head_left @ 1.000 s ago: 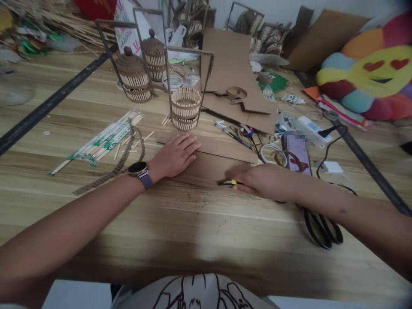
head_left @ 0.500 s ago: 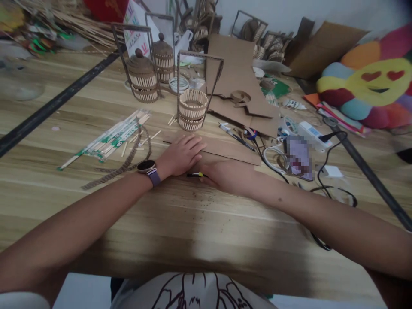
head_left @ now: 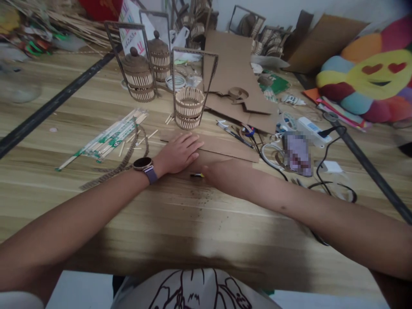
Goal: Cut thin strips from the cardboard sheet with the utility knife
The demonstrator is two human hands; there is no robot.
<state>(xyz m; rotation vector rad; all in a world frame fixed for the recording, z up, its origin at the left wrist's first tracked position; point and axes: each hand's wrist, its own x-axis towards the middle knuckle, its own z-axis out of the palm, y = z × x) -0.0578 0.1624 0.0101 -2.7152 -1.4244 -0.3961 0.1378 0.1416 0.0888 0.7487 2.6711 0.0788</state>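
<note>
My left hand [head_left: 180,153], a watch [head_left: 143,164] on its wrist, lies flat with fingers stretched over a strip of brown cardboard [head_left: 225,148]. Close to its right, my right hand [head_left: 222,174] is closed around a slim black and yellow tool [head_left: 196,175]. Only one end of that tool sticks out to the left; my fingers hide the rest. Just beyond the cardboard stands a small lidless bucket [head_left: 189,107] of pale sticks with brown bands and a tall handle. Dark crumbs [head_left: 201,201] lie on the table in front of my hands.
Packed sticks [head_left: 106,135] and a curled corrugated strip [head_left: 128,156] lie at the left. Two lidded buckets [head_left: 139,79] stand behind. Large cardboard [head_left: 225,56], a pen [head_left: 234,134], cables [head_left: 273,156], a phone [head_left: 298,152] and a power strip [head_left: 312,131] occupy the right side.
My right hand has slid slightly right along the cardboard with the black and yellow tool. My left hand stays flat in place. The view has shifted a little.
</note>
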